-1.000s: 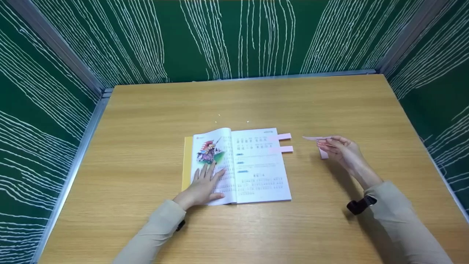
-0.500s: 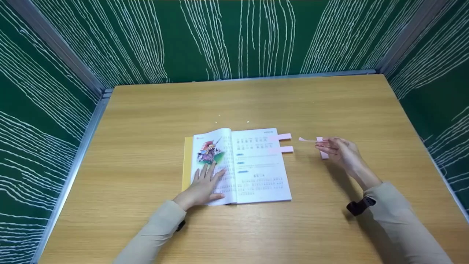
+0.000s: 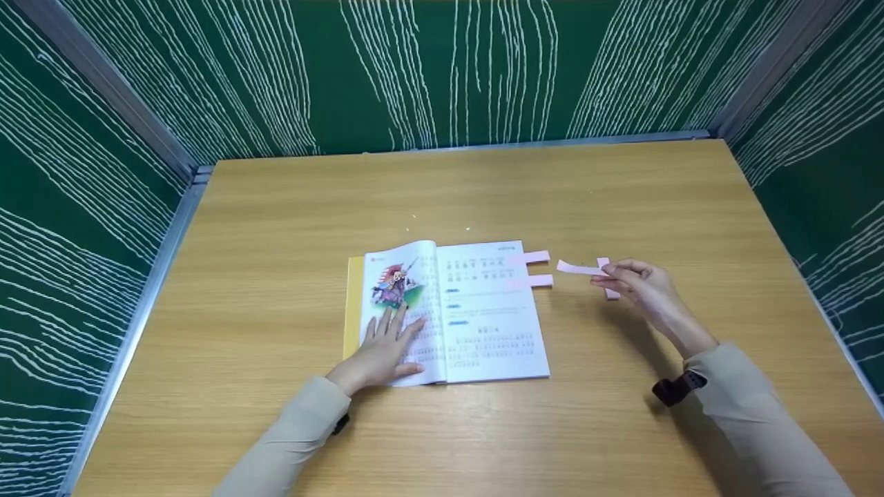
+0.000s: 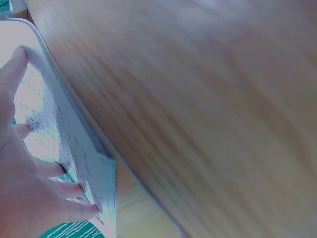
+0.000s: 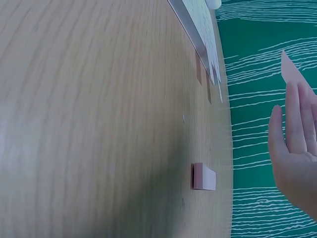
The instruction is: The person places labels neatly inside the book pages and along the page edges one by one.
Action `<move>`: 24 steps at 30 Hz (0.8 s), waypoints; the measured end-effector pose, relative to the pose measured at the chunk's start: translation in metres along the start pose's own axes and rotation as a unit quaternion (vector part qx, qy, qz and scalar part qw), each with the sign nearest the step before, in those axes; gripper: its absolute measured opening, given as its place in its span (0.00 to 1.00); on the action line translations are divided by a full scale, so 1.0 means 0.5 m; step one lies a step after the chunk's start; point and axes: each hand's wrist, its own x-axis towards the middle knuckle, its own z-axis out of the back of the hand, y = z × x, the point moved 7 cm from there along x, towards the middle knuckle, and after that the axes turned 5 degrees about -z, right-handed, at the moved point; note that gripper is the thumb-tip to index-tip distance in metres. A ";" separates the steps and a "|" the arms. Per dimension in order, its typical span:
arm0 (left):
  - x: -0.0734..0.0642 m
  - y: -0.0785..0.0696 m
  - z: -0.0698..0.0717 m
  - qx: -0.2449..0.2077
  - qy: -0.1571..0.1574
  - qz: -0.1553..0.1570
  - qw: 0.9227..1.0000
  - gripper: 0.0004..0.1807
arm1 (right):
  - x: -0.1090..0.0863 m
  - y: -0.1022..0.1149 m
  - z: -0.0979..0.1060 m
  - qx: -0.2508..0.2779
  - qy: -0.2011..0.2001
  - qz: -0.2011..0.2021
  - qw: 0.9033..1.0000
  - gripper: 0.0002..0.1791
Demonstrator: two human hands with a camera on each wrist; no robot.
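Note:
An open book (image 3: 494,352) lies on the table, its left page showing a coloured drawing of a rider. My left hand (image 3: 380,352) rests spread on that left page; the left wrist view shows the fingers (image 4: 54,190) apart across the print. Two pink sticky tabs, an upper tab (image 3: 537,257) and a lower tab (image 3: 541,281), stick out past the right page's edge. Right of the book, my right hand (image 3: 646,293) pinches a pink paper strip (image 3: 577,268) between thumb and fingers, its free end toward the book. Partly behind those fingers, a small pink sticky note pad (image 5: 204,177) lies on the table.
A yellow cover (image 3: 353,304) shows along the book's left side. Small white scraps (image 3: 467,228) lie on the wooden table (image 3: 276,228) beyond the book. Green panels with white wavy lines (image 3: 483,76) surround the table's back and sides.
The pink strip has turned in my right fingers, now showing its broad face, its free end slightly nearer the book. My left hand has stayed in place.

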 end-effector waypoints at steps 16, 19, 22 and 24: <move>0.000 -0.002 0.003 0.006 0.001 -0.003 1.000 0.43 | -0.006 -0.009 -0.020 -0.176 -0.002 -0.013 0.984 0.17; 0.000 -0.002 0.003 0.005 0.003 0.000 1.000 0.43 | -0.005 -0.014 -0.023 -0.154 0.002 -0.019 0.988 0.17; -0.001 -0.002 0.003 0.003 0.002 0.000 1.000 0.43 | -0.005 -0.019 -0.028 -0.129 0.010 -0.025 0.991 0.15; -0.001 -0.003 0.003 0.003 0.000 -0.001 1.000 0.43 | -0.005 -0.023 -0.031 -0.118 0.016 -0.029 0.992 0.13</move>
